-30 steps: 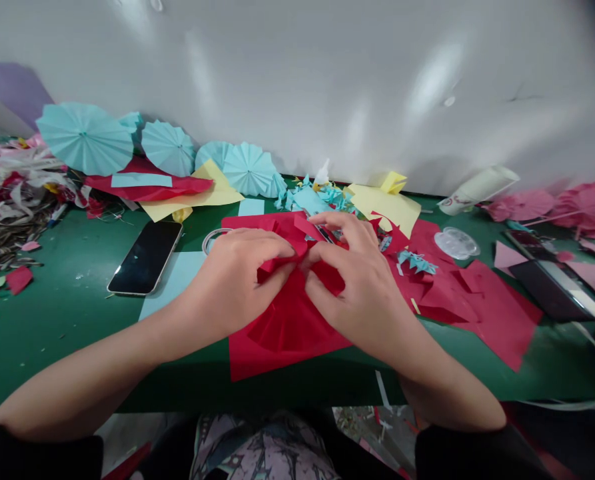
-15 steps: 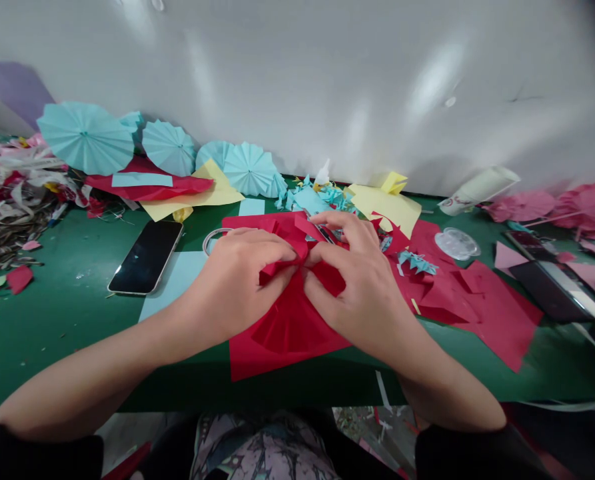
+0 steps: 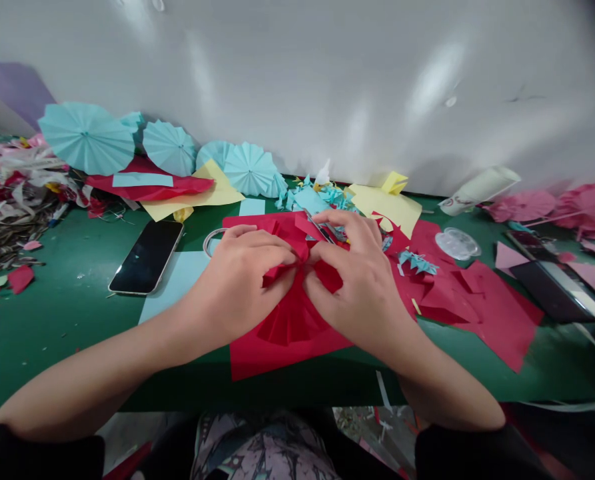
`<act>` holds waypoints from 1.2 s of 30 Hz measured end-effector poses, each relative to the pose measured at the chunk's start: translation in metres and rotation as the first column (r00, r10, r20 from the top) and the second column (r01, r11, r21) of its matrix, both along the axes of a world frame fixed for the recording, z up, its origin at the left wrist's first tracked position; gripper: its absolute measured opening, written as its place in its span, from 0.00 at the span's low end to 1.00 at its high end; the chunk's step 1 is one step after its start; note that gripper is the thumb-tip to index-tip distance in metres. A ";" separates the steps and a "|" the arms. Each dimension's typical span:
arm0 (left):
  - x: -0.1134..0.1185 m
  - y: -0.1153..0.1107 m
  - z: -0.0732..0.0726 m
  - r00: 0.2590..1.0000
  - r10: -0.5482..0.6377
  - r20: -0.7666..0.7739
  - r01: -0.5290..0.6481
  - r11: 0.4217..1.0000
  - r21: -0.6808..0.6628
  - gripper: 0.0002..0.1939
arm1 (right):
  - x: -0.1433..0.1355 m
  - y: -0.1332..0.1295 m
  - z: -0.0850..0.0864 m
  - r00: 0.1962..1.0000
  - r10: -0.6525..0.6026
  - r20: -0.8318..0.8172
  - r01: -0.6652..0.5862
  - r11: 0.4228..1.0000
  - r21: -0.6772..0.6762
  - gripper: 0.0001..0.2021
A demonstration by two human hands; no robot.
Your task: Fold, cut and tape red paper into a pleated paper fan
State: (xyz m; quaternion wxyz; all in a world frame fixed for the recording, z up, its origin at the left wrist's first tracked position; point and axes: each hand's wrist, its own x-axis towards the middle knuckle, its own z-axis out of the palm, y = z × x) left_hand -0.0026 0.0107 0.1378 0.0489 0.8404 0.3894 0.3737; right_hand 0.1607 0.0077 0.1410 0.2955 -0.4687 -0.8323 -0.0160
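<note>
A pleated red paper fan (image 3: 292, 320) is pinched near its gathered middle by both my hands, its folds spreading toward me. My left hand (image 3: 250, 280) grips it from the left, thumb and fingertips pressed together. From the right, my right hand (image 3: 352, 277) pinches it close beside the left fingertips. Metal scissors (image 3: 323, 229) show partly by the right fingers; I cannot tell whether the hand holds them. Beneath the fan lies a flat red paper sheet (image 3: 247, 363), and my hands cover part of both.
A phone (image 3: 147, 259) lies left of my hands on the green table (image 3: 77, 333). Light-blue paper rosettes (image 3: 250, 170) lean along the back wall. Red paper pieces (image 3: 497, 307) and a clear plastic disc (image 3: 458, 244) are at the right. A paper roll (image 3: 480, 190) stands behind them.
Both hands keep their pinch on the red paper fan. The fan's lower pleats have drawn slightly narrower and up, and the left hand's fingers have shifted a little.
</note>
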 end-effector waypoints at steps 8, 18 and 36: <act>0.000 0.000 0.002 1.000 0.023 -0.021 -0.025 0.998 -0.066 0.06 | 0.000 -0.001 0.002 1.000 0.017 -0.009 -0.017 1.000 -0.024 0.05; 0.002 -0.001 -0.001 1.000 0.007 -0.025 -0.007 1.000 -0.030 0.07 | -0.001 -0.001 0.001 1.000 0.012 -0.006 -0.012 0.999 -0.041 0.06; -0.002 0.009 0.000 0.994 0.083 -0.066 -0.089 0.992 -0.093 0.08 | 0.003 0.004 0.001 0.999 0.006 -0.040 -0.007 1.000 -0.027 0.07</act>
